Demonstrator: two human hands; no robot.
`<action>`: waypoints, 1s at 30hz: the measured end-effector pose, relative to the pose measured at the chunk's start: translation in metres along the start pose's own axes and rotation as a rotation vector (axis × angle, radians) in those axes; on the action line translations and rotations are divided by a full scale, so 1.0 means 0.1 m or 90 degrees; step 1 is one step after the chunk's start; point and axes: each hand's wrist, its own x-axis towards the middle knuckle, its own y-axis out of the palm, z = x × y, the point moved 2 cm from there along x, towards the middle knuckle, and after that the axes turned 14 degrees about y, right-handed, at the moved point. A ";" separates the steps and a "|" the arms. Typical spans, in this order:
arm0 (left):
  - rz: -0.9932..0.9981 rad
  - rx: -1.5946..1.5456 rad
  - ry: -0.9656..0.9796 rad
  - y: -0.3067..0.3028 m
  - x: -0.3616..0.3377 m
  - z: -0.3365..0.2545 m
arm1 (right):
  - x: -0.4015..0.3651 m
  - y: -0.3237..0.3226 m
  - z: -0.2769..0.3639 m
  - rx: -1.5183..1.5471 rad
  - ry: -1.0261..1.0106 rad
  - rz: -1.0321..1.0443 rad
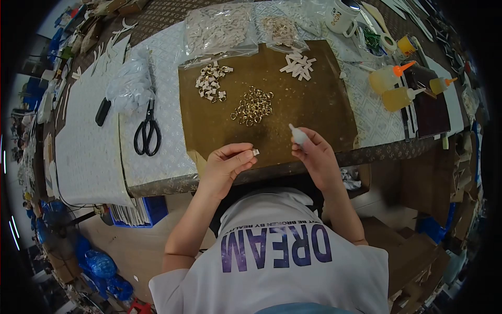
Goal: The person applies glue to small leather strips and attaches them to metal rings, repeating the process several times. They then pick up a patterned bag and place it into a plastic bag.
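Pinched between the fingertips of my left hand (226,166) is a small white strip piece (255,152), held just above the near edge of the brown mat (209,131). My right hand (318,157) is closed around a small white squeeze bottle (299,136), its narrow nozzle pointing up and away from me. Beyond my hands lies a heap of gold metal rings (252,107). Farther left is a cluster of rings with white tabs (212,82). Loose white strips (298,66) form a pile at the mat's far right.
Two clear bags, one of white strips (218,29) and one of small gold-coloured parts (281,31), lie at the back. Black scissors (148,135) rest on the left. Yellowish glue bottles (384,79), a white mug (342,17) and a tape roll (387,42) stand right.
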 end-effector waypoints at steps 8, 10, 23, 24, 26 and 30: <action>0.023 0.058 0.008 0.06 -0.01 0.00 | -0.05 -0.16 0.13 0.018 -0.127 -0.002; 0.023 0.069 0.006 0.08 -0.01 0.00 | -0.07 -0.17 0.16 -0.001 -0.161 -0.014; 0.021 0.093 0.021 0.07 -0.01 0.04 | 0.04 -0.43 0.23 -0.078 -0.328 -0.095; 0.022 0.095 0.023 0.07 0.00 0.04 | 0.06 -0.44 0.25 -0.112 -0.352 -0.113; 0.025 0.098 0.027 0.06 0.00 0.05 | 0.10 -0.49 0.28 -0.195 -0.396 -0.171; 0.035 0.094 0.054 0.04 0.02 0.08 | 0.20 -0.60 0.37 -0.356 -0.466 -0.277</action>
